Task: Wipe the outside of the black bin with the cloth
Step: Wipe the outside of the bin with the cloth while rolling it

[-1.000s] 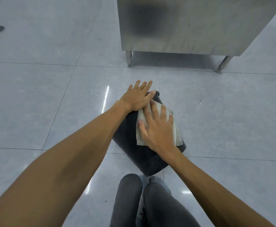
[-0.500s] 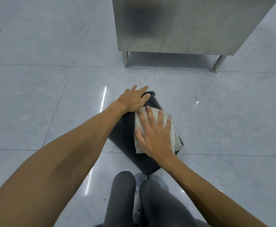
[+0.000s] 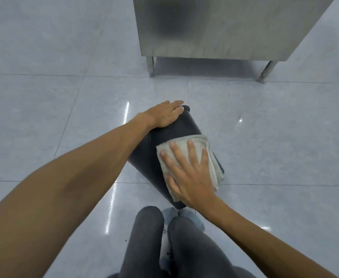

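Our right hand [image 3: 186, 175] presses the cloth [image 3: 192, 157] flat, fingers spread, on the black bin [image 3: 164, 145]; our left hand [image 3: 164, 115] lies flat on its far end.

Bin [image 3: 160, 155]: on its side on the floor [image 3: 44, 117], just ahead of our knees [image 3: 164, 237].
Cloth [image 3: 186, 145]: on the bin's upper side — under our right hand [image 3: 186, 177].
Left hand [image 3: 164, 115]: on the bin's far end.
Cabinet [image 3: 225, 27]: behind the bin — well apart.

You look to be in a commercial kitchen: a stainless-steel cabinet [image 3: 225, 27] on short metal legs [image 3: 150, 66] stands ahead, with glossy grey floor tiles [image 3: 44, 117] spreading around it.
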